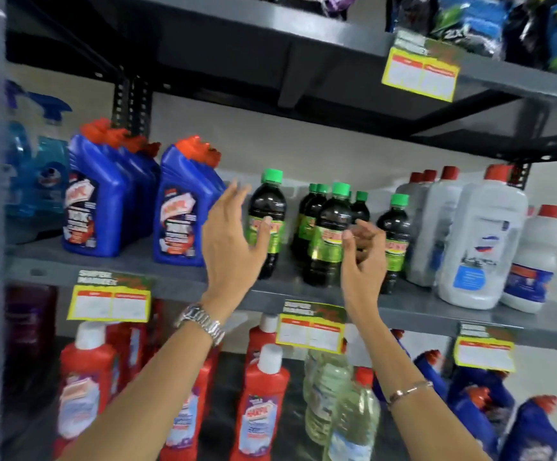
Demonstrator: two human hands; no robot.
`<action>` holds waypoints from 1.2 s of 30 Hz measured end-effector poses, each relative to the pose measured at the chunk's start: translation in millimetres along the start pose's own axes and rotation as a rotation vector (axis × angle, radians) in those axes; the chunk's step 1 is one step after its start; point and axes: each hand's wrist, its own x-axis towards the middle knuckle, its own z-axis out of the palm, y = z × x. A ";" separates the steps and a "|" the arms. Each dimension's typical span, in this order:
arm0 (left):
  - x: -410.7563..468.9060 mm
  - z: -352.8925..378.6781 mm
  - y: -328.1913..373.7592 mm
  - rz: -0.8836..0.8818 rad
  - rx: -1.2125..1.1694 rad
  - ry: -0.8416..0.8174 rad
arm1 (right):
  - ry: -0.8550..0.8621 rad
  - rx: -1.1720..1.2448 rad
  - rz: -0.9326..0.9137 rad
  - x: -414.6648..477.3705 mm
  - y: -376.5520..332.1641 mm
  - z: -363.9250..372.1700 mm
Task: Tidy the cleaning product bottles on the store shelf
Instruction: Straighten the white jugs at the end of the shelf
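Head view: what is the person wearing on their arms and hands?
Both forearms are bare, with no sleeves or gloves in view. The left hand has a silver metal link watch at its wrist. The right hand has a thin, rose-coloured bracelet further down the forearm.

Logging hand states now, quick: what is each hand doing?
Left hand: open, holding nothing, beside a green-capped dark bottle.
Right hand: fingers loosely curled, holding nothing.
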 end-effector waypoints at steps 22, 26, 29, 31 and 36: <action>-99.7 255.2 239.6 -0.366 -0.356 -0.639 | 0.121 -0.804 0.488 133.3 156.9 -297.1; -104.7 263.6 239.5 -0.307 -0.278 -0.584 | 0.140 -0.790 0.501 130.9 159.4 -300.2; -106.7 266.4 237.5 -0.293 -0.258 -0.557 | 0.182 -0.785 0.477 128.6 158.3 -299.1; -107.6 267.6 234.9 -0.288 -0.261 -0.548 | 0.206 -0.795 0.470 127.2 157.9 -297.1; -109.4 269.3 232.9 -0.290 -0.253 -0.539 | 0.190 -0.825 0.469 126.0 158.4 -297.2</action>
